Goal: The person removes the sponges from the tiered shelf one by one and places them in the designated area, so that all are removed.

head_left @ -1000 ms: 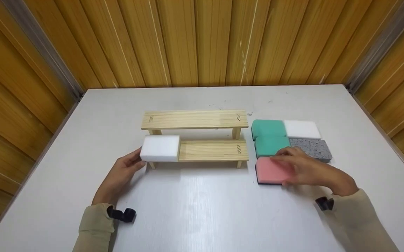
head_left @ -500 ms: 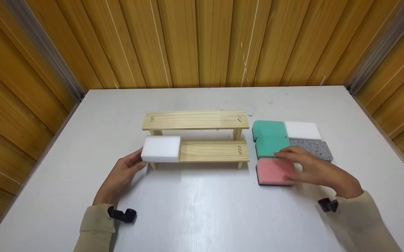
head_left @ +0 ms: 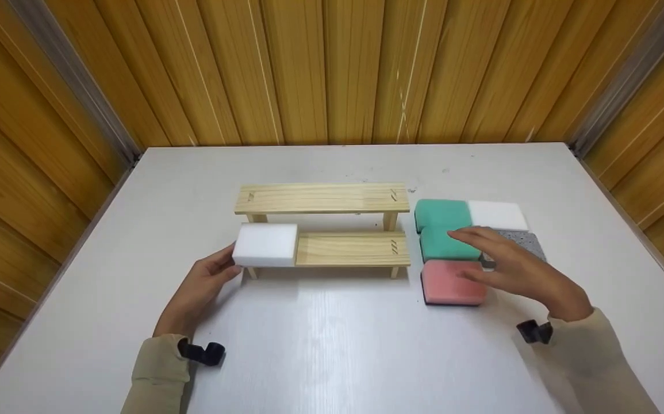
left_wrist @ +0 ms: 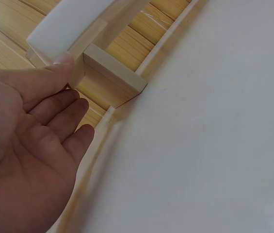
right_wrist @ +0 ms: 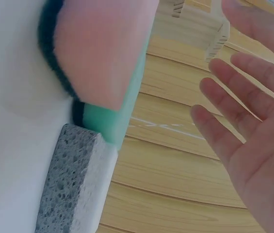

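Note:
A white sponge block (head_left: 265, 244) lies on the left end of the lower wooden step (head_left: 354, 250). My left hand (head_left: 200, 287) holds the block at its left end; in the left wrist view the thumb (left_wrist: 61, 65) lies along the block's lower edge, where it meets the wood, and the index fingertip is hidden. My right hand (head_left: 518, 270) hovers above the pink sponge (head_left: 452, 287), fingers spread and holding nothing. In the right wrist view its fingers (right_wrist: 238, 111) stand apart from the pink sponge, which has a dark scouring underside.
Behind the lower step stands a taller wooden step (head_left: 323, 198). Beyond the pink sponge lie two green sponges (head_left: 442, 214), a white block (head_left: 498, 215) and a grey pumice-like block (head_left: 530, 244), partly covered by my right hand. Wood-patterned panels (head_left: 332, 69) surround the white table (head_left: 320, 356).
My right hand has lifted slightly off the pink sponge and its fingers have spread. The left hand and the white block stay where they were.

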{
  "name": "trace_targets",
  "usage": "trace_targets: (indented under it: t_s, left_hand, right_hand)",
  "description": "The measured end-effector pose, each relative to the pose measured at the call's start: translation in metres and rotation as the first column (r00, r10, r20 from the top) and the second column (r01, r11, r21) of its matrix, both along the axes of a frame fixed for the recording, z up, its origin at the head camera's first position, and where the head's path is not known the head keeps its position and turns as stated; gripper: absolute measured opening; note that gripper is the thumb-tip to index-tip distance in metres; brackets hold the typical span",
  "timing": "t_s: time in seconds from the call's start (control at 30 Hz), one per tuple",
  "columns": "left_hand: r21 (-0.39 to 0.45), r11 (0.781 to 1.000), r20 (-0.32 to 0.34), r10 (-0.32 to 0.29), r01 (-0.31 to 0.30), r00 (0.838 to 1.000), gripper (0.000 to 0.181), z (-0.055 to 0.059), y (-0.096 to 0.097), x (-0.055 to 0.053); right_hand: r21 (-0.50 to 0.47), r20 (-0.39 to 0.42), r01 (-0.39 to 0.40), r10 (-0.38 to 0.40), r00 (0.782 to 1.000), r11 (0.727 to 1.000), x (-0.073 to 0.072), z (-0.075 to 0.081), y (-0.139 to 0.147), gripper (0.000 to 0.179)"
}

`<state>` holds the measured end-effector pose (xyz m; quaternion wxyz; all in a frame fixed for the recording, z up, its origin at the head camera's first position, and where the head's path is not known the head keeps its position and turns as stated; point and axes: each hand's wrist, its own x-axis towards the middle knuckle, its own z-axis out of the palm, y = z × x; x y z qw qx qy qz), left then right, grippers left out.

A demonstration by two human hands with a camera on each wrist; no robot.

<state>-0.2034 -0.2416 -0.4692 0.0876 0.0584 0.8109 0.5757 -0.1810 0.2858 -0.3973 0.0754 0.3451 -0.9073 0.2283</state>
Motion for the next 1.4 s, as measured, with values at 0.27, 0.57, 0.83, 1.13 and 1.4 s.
trace_targets:
  t_s: [0.27, 0.57, 0.83, 1.13, 1.4]
  left_hand:
    - [-0.016, 1.0, 0.014, -0.002, 0.002, 1.0, 0.059, -0.001, -0.002, 0.001]
    - [-0.02, 1.0, 0.025, 0.016, -0.015, 1.0, 0.059, -0.002, -0.005, 0.003]
    - [0.005, 1.0, 0.015, 0.011, -0.011, 1.0, 0.058, -0.002, -0.006, 0.003]
    - [0.015, 1.0, 0.02, 0.004, -0.004, 1.0, 0.058, -0.001, 0.0, 0.0]
    - [0.028, 1.0, 0.035, 0.005, -0.006, 0.999, 0.057, -0.001, 0.0, -0.001]
  right_hand:
    - [-0.048, -0.039, -0.028, 0.027, 0.999, 0.998, -0.007, 0.005, -0.013, 0.066]
    - [-0.089, -0.048, -0.067, 0.063, 0.997, 0.994, -0.014, 0.013, -0.036, 0.067]
    - [-0.129, -0.111, -0.175, 0.161, 0.981, 0.976, -0.024, 0.019, -0.061, 0.065]
    - [-0.11, -0.053, -0.174, 0.17, 0.984, 0.978, -0.029, 0.03, -0.087, 0.064]
    - [-0.117, 0.018, -0.196, 0.199, 0.98, 0.974, -0.032, 0.035, -0.11, 0.063]
